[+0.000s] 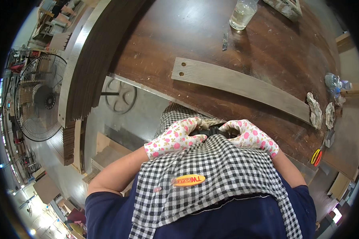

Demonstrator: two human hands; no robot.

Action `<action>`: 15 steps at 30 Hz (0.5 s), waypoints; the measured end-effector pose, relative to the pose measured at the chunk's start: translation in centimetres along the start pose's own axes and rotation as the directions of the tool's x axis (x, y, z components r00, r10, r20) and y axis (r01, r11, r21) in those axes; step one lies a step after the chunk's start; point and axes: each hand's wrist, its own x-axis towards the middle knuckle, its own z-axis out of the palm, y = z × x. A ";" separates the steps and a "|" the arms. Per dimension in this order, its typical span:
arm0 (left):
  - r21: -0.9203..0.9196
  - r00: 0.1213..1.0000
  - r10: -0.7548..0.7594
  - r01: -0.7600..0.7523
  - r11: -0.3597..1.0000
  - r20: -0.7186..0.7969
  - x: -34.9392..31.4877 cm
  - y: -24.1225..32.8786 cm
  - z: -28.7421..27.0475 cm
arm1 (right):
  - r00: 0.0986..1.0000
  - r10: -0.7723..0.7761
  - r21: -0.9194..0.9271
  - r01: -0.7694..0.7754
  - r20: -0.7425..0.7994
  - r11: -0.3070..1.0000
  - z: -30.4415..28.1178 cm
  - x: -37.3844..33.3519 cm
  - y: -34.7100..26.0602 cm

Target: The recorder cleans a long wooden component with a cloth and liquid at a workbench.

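Both my hands wear white gloves with a pink flower pattern and meet in front of my waist, over the black-and-white checked apron (195, 163). My left hand (181, 133) has its fingers curled round one end of a black buckle-like piece (212, 132). At the other end, my right hand (245, 135) grips it with bent fingers. Its exact kind is partly hidden by the gloves and apron cloth. Beyond my hands, a long grey-brown wooden board (239, 83) with two holes at its left end lies on the brown table (167, 40).
At the left, a tall stack of dark boards (95, 51) stands beside a black fan (44, 97). A cup of pale liquid (242, 16) stands at the table's far side. Crumpled paper (314, 109), plastic bottles (332, 81) and red-yellow handled scissors (316, 157) lie at the right.
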 end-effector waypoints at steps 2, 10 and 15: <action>-0.312 0.975 0.215 -0.188 0.931 0.054 0.6 -1.2 0.4 | 0.998 -0.028 -0.091 0.023 -0.058 0.996 0.3 -0.5 0.0; -0.308 0.943 0.214 -0.131 0.942 0.256 4.2 -1.2 1.4 | 0.971 -0.185 -0.180 0.157 -0.153 0.971 0.0 -0.3 1.4; -0.303 0.946 0.249 -0.180 0.936 0.208 5.1 -2.0 1.6 | 0.963 -0.215 -0.113 0.198 -0.161 0.974 -0.5 -0.1 2.6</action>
